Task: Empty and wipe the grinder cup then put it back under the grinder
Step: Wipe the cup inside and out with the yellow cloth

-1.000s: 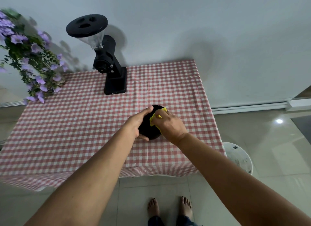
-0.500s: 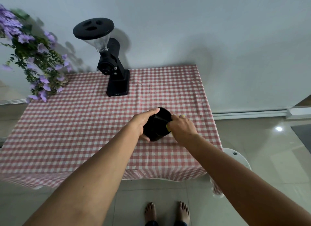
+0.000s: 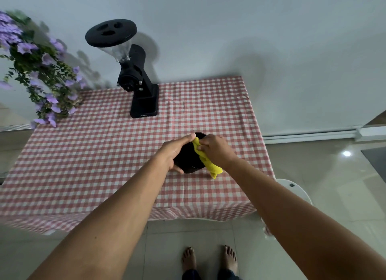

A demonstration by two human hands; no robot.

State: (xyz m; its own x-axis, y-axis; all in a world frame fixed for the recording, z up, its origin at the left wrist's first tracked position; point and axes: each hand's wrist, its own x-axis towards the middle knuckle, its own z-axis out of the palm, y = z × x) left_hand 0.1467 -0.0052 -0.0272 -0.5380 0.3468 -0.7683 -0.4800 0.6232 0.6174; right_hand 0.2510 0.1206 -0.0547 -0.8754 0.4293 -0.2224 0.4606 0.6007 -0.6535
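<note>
Cup (image 3: 189,161) in left hand (image 3: 174,152); right hand (image 3: 217,151) w/ yellow cloth (image 3: 206,160).

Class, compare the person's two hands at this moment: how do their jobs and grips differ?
The left hand wraps around the black grinder cup, steadying it; the right hand pinches a yellow cloth at the cup's rim. The left hand holds something rigid, the right something limp and dangling. Both are closed, above the checked tablecloth.

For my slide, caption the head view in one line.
Left hand steadies the black grinder cup while right hand wipes it with a yellow cloth.
</note>
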